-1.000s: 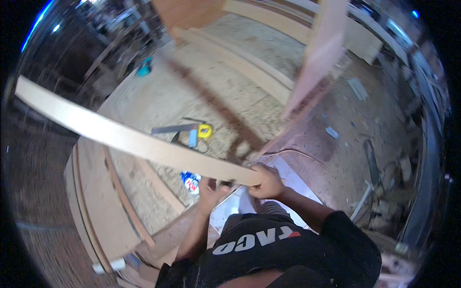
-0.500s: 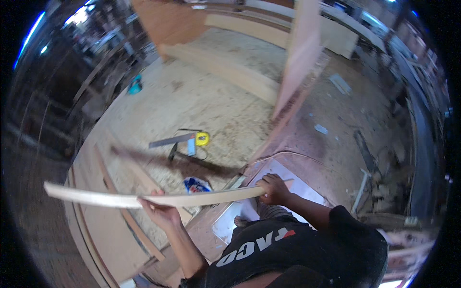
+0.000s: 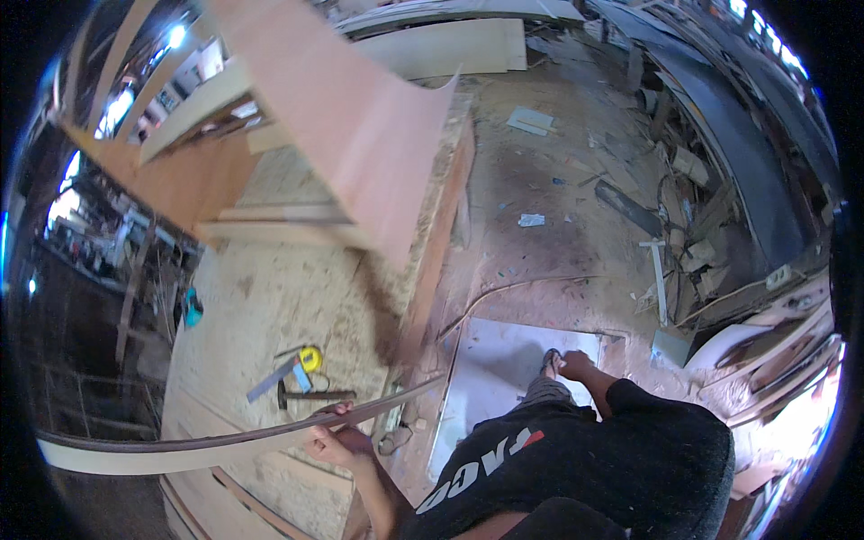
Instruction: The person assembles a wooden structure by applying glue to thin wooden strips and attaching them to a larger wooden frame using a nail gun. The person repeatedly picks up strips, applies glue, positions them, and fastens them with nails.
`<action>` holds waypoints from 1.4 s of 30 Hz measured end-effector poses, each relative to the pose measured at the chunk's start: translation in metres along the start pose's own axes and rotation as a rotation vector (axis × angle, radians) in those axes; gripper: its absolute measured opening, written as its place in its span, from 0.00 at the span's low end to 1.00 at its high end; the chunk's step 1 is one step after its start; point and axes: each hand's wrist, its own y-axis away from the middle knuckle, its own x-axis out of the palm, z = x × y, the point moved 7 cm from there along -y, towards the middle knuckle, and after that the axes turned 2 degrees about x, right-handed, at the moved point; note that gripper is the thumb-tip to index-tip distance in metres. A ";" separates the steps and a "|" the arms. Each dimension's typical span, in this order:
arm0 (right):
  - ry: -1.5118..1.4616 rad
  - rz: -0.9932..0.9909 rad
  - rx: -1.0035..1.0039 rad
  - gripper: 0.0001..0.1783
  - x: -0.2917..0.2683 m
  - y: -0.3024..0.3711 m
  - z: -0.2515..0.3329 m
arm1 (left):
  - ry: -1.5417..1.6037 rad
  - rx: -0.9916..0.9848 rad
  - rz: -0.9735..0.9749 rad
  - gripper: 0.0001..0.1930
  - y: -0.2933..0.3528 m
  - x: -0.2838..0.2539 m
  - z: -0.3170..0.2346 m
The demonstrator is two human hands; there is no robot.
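Left hand (image 3: 331,443) is wrapped around a long thin wood strip (image 3: 207,448), fingers closed on it near its right third. The strip runs from far left, curved by the lens, up to its right tip near the edge of the surface (image 3: 270,297), just above a pale flat board (image 3: 504,369) on the floor. It sits in the air over the surface, not resting on it.

Right hand (image 3: 576,364) hangs low beside the leg, over the pale board. It holds nothing that shows; how far its fingers are curled I cannot tell.

On the surface just above the left hand: a hammer (image 3: 310,394), a yellow tape measure (image 3: 310,358) and a metal square (image 3: 274,378), close together. A teal object (image 3: 192,310) lies well apart to the left.

A large reddish panel (image 3: 351,117) leans overhead. Scrap wood (image 3: 693,243) litters the floor at right.
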 end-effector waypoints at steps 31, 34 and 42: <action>-0.900 -0.209 0.413 0.15 -0.107 -0.197 -0.394 | -0.854 -1.017 1.051 0.23 0.092 0.588 0.565; -1.031 -0.301 0.490 0.16 -0.210 -0.231 -0.387 | -1.012 -0.871 1.216 0.29 0.084 0.588 0.656; -1.017 -0.345 0.541 0.18 -0.378 -0.358 -0.403 | -1.323 -0.983 1.339 0.46 0.087 0.664 0.836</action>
